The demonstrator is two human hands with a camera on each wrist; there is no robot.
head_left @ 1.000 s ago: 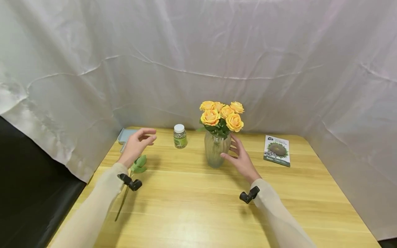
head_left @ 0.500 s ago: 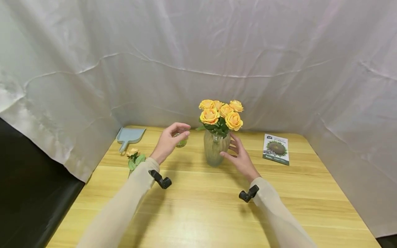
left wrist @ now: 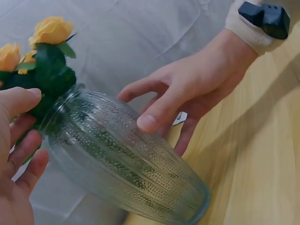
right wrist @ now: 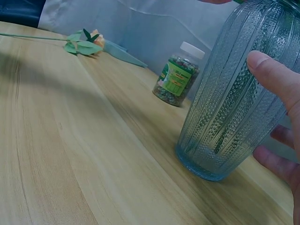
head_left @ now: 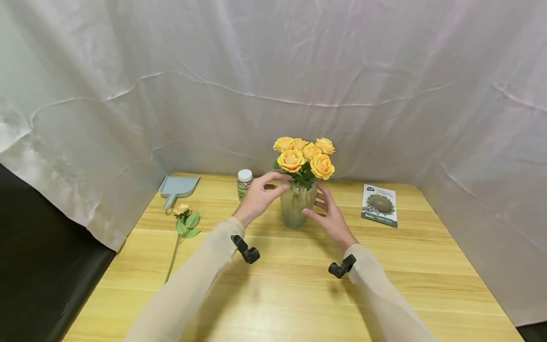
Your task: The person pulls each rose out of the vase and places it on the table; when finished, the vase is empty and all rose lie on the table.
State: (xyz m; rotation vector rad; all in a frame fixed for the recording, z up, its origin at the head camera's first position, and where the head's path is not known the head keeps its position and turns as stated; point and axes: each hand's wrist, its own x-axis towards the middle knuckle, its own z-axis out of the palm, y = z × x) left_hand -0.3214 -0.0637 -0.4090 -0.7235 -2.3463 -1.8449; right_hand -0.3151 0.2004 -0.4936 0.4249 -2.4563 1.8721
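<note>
Both sides of the vase, upright on the desk, are now flanked: my left hand has come across, spread, to its neck, while my right hand stays curled round it, seemingly steadying it.

On the wooden table, a glass vase stands upright with yellow roses in it. The right hand holds the vase's right side, thumb in front. The left hand is at the rim's left, just under the blooms (whether it touches the glass is hard to tell). Behind it, partly hidden, stands a white-capped jar. Farther left, a single rose lies near a blue-grey dustpan; well to the right lies a sunflower packet.
</note>
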